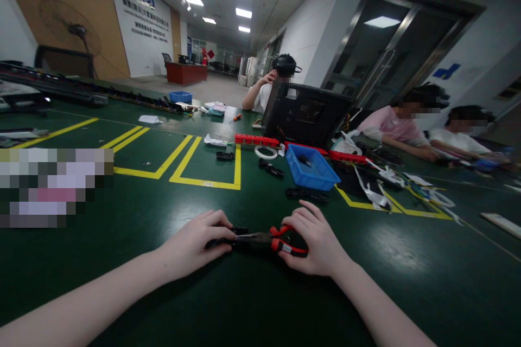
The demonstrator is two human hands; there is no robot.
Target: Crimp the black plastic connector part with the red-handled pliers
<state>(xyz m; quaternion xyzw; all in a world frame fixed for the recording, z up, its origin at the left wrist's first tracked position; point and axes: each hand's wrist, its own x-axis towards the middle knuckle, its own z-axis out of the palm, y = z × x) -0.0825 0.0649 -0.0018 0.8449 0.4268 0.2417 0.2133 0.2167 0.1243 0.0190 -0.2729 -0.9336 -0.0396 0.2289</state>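
Pinching a small black part point(241, 231) between the thumb and fingers of my left hand point(207, 239), I grip red-handled pliers point(266, 237) in my right hand point(315, 241), their tips at the part, low over the green table point(142, 206); a dark bundle point(306, 195) lies between my right hand and a blue tray point(313, 180); behind, a big black panel point(307, 114) partly blocks a seated person point(264, 92).
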